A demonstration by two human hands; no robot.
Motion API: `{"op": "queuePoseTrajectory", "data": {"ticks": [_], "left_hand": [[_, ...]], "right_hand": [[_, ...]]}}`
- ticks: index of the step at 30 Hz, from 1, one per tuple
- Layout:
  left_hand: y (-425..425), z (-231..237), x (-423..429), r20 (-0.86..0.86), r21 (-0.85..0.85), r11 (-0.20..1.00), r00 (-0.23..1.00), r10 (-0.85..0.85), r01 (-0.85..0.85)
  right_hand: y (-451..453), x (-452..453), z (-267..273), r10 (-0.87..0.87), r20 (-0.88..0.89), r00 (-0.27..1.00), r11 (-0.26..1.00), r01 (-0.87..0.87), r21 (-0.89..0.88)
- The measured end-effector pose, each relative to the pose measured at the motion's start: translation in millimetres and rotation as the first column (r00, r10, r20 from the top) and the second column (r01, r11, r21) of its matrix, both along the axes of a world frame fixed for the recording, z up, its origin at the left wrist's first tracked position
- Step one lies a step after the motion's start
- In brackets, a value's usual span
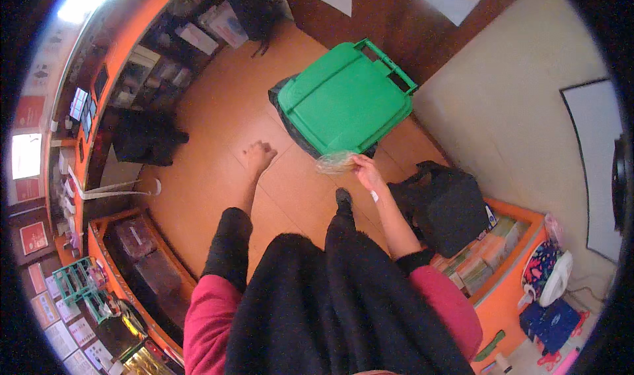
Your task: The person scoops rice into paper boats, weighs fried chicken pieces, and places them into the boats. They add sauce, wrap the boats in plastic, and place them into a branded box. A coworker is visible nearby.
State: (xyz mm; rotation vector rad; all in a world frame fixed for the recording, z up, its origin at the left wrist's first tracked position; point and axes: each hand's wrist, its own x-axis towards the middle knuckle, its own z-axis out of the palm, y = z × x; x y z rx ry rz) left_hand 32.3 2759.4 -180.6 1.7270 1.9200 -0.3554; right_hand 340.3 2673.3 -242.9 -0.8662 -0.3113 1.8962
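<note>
My right hand (367,173) grips a clear, thin plastic item (333,163), perhaps a bag or a lid; motion blur hides its exact form. It is held at the near edge of a green plastic bin lid (346,97), overlapping it in the picture. The lid lies shut on a wheelie-type bin with a black liner (297,137) showing around its rim. Over the tiled floor hangs my left hand (259,156), fingers loosely bent and apart, with nothing visible in it. It is left of the bin and apart from it.
A black bag (453,206) rests on an orange shelf unit (515,271) with stacked packets at the right. Dark shelves (153,73) and a black seat-like object (143,137) stand left. A white strap or cable (114,192) juts out there. Orange tiles (213,117) cover the floor.
</note>
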Motion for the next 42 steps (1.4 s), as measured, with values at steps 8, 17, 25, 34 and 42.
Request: {"op": "queuePoseTrajectory", "data": {"ticks": [8,17,25,34,42], "left_hand": [[28.7,-19.6,54.1,0.02,0.164,0.815,0.824,-0.566,0.556],[74.9,-113.7,-37.0,0.002,-0.085,0.992,0.996,0.09,-0.09],[85.1,-207.8,2.9,0.587,-0.159,0.854,0.648,0.485,-0.495],[-172.4,-179.8,-95.4,0.451,-0.124,0.841,0.724,0.521,-0.527],[-820.0,-166.7,-225.6,0.141,-0.173,0.01,-0.015,0.99,-0.985]], "right_hand": [[69.1,-48.1,-39.5,0.253,0.079,0.964,0.967,-0.253,-0.008],[40.8,-8.8,-65.1,-0.157,0.213,0.964,0.861,0.24,-0.448],[75.9,83.8,80.8,-0.379,0.049,0.924,0.925,0.379,0.021],[61.5,76.6,109.5,-0.299,0.406,0.864,0.954,0.27,0.13],[-93.9,-247.9,-28.3,0.489,0.866,0.101,0.34,-0.937,-0.083]]}}
